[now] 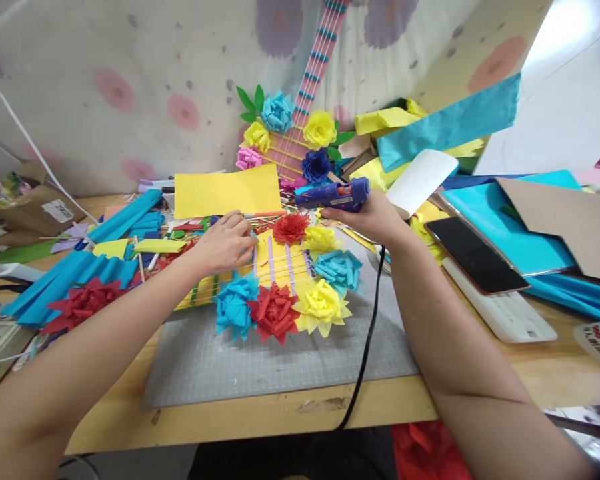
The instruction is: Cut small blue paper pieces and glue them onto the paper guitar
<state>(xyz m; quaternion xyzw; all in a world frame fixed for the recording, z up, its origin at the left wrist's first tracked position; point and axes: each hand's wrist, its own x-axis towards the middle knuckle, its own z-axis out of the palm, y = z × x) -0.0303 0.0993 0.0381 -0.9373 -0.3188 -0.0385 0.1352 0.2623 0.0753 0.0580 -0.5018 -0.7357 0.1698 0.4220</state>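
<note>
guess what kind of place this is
Probably a paper-craft worktable, at home or in a small studio: a grey cutting mat, a blue glue gun in the right hand, and paper flowers among coloured sheets.

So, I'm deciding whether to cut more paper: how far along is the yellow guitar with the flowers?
Looks well along, I'd judge. Done: paper flowers ring the yellow guitar along its near and right edges, and strings cross it. In hand: the right hand holds the glue gun, while the left hand touches the guitar's left edge. Left: probably that bare left edge. A spare red flower lies nearby.
</note>
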